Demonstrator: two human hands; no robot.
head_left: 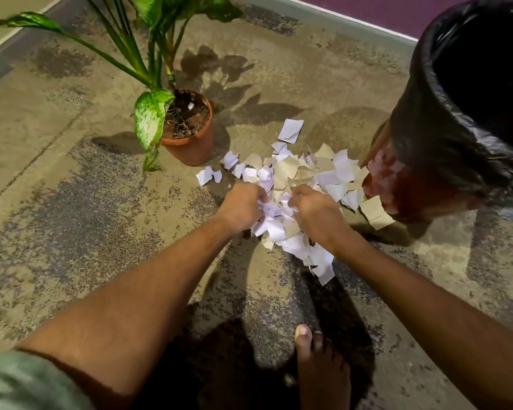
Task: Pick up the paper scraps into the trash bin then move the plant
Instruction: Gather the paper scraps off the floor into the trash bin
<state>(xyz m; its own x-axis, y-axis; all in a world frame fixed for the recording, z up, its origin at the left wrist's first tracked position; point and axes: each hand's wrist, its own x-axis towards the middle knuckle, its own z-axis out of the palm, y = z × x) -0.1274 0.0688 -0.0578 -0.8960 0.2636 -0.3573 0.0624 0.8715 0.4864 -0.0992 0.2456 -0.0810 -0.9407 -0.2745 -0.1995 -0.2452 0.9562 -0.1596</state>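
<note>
Nearest me, my bare foot (320,365) stands on the mottled concrete floor (71,232). Just beyond, my left hand (242,207) and right hand (316,214) curl inward, fingers bunched around a clump of white and tan torn paper scraps (302,176). The heap spreads farther off, reaching the base of the black-lined trash bin (427,128) at right. Scraps this light and limp will likely slip free, so I judge scooping from underneath with both palms safest. Far left stands the leafy green plant in its terracotta pot (194,146), one scrap lying on its soil
</note>
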